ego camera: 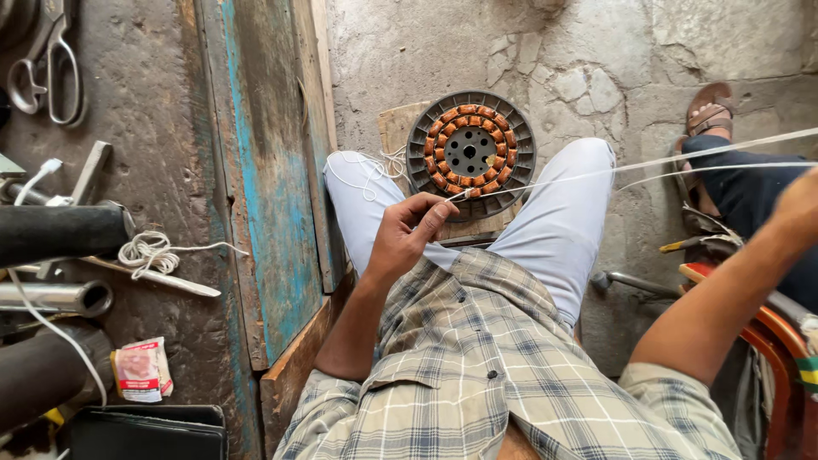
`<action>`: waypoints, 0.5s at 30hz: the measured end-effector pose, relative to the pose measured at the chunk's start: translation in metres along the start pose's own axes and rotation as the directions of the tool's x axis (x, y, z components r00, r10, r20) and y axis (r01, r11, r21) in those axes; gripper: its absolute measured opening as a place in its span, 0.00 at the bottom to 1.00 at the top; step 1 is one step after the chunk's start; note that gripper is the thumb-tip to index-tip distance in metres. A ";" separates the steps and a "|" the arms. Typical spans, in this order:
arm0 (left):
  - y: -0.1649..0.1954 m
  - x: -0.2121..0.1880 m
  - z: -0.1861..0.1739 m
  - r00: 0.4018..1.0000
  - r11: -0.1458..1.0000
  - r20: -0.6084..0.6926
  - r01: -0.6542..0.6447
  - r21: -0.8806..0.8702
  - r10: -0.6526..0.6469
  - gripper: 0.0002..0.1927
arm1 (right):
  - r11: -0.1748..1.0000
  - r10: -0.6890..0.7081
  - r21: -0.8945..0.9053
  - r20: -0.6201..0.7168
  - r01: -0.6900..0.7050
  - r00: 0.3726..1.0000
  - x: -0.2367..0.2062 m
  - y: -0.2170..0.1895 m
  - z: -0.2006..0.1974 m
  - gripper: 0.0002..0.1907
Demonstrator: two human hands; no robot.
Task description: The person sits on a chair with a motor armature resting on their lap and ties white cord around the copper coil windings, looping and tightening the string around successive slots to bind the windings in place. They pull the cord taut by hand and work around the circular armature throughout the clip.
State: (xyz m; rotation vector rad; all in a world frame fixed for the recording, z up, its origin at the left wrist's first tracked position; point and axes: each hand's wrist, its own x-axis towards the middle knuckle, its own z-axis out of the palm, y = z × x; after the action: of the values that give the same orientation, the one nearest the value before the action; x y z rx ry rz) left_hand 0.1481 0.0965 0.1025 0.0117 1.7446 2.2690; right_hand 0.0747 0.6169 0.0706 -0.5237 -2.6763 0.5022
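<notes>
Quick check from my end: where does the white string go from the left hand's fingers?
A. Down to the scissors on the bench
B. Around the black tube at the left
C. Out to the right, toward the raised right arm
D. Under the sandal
C: from the left hand, pinching it beside the round stator with copper coils, the white string runs taut to the right edge, past the right arm; the right hand is out of view.
</notes>
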 end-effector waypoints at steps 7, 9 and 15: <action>-0.011 -0.001 0.011 0.999 1.000 0.037 0.015 0.024 -0.016 0.13 | 0.937 -0.342 0.282 0.623 0.207 0.703 -0.102 -0.109 0.093 0.40; -0.009 -0.003 0.013 1.000 0.999 0.026 0.009 0.049 -0.010 0.13 | 0.735 -0.675 0.552 0.653 0.394 0.343 -0.125 -0.138 0.094 0.22; -0.012 0.006 0.000 0.999 0.997 -0.051 -0.002 0.079 0.006 0.13 | 0.556 -0.365 0.799 -0.015 0.231 0.931 -0.045 -0.084 0.016 0.09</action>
State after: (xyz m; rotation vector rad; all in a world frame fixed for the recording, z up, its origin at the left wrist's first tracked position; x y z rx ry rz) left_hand 0.1452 0.1011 0.0903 -0.0280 1.8610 2.2202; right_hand 0.0824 0.5205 0.0780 0.2573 -2.2383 1.5563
